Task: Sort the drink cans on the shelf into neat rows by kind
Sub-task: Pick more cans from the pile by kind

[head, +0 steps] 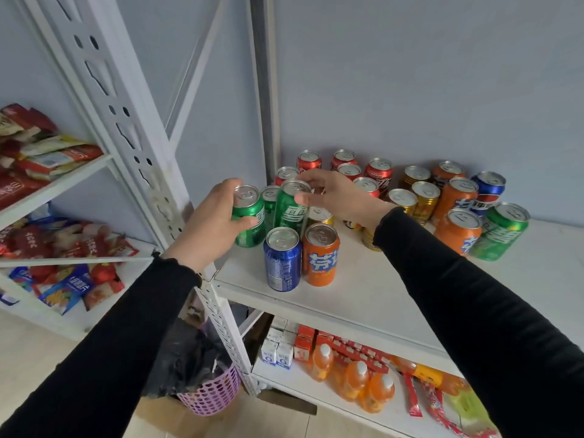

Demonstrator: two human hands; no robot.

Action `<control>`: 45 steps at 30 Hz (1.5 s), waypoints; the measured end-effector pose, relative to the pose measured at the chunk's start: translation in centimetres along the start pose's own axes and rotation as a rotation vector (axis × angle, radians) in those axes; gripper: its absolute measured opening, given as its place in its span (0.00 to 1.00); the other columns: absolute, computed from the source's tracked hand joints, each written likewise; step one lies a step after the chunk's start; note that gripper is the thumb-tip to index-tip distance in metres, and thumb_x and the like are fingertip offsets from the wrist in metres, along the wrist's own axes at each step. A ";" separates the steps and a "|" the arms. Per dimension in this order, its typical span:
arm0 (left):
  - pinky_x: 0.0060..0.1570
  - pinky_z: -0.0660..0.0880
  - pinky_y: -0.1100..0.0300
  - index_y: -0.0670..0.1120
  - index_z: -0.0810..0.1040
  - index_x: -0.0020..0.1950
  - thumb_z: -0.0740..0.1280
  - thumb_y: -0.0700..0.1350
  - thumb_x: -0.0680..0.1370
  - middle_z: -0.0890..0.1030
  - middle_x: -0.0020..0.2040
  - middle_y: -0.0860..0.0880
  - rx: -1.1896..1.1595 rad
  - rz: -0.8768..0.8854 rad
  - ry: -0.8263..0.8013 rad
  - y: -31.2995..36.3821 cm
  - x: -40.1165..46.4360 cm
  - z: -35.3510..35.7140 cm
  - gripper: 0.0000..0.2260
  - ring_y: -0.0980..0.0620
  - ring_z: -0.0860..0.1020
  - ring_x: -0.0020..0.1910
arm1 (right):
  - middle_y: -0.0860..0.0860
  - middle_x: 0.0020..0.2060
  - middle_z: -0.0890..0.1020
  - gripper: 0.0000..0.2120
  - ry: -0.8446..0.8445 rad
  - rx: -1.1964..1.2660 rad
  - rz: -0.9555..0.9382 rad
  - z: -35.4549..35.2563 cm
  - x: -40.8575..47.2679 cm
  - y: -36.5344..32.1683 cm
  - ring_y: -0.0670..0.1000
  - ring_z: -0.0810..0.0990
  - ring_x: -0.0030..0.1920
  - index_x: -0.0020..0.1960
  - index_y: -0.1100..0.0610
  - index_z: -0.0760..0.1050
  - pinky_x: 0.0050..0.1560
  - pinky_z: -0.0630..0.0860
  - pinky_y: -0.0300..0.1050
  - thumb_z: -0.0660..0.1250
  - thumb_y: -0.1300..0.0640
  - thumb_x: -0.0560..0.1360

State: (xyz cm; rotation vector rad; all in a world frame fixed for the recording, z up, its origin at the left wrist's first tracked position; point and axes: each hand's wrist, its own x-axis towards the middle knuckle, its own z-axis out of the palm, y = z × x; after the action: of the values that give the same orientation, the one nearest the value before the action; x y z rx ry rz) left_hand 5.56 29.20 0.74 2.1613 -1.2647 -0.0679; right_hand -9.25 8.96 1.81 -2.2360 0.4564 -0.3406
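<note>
The left hand (pixel 208 222) grasps a green aluminium can (pixel 249 216) near the left front edge of the white metal shelf (pixel 363 289). Just right of that can, the right hand (pixel 335 194) pinches a second, taller green can (pixel 290 207) by its rim. In front stand a blue can (pixel 282 259) and an orange can (pixel 320 254); bare shelf lies right of them. Below the green can, a pink perforated basket (pixel 215 395) holds a black bag (pixel 186 355).

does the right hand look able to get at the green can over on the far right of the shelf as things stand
Probably yes. That green can stands at the front edge of its group with bare shelf before it, but the right hand is pinching another green can and must let go first.
</note>
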 end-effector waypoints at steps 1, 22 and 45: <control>0.56 0.71 0.55 0.47 0.66 0.72 0.73 0.46 0.76 0.72 0.66 0.46 0.006 0.034 0.028 0.7 0.4 -0.5 0.27 0.49 0.74 0.60 | 0.47 0.55 0.81 0.20 0.040 0.017 -0.013 -0.7 -0.4 -0.4 0.40 0.79 0.52 0.67 0.56 0.74 0.54 0.75 0.36 0.70 0.52 0.78; 0.61 0.71 0.57 0.54 0.69 0.70 0.76 0.51 0.73 0.75 0.65 0.56 -0.284 0.471 -0.458 18.6 0.3 12.1 0.28 0.55 0.74 0.63 | 0.49 0.51 0.83 0.18 0.584 -0.313 0.402 -10.0 -25.7 6.8 0.51 0.80 0.49 0.63 0.52 0.76 0.49 0.77 0.49 0.71 0.48 0.76; 0.55 0.74 0.58 0.53 0.66 0.66 0.81 0.48 0.67 0.75 0.59 0.56 -0.391 0.504 -0.366 21.7 -1.9 21.7 0.34 0.55 0.75 0.58 | 0.40 0.51 0.76 0.34 0.941 0.128 0.590 -3.2 -28.8 14.7 0.42 0.77 0.48 0.65 0.54 0.65 0.44 0.73 0.36 0.81 0.53 0.67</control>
State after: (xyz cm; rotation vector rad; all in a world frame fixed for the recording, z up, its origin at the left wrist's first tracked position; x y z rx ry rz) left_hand -19.59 12.63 -5.48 1.4937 -1.7982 -0.4755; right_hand -39.51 10.28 -10.05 -1.5913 1.4834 -1.0540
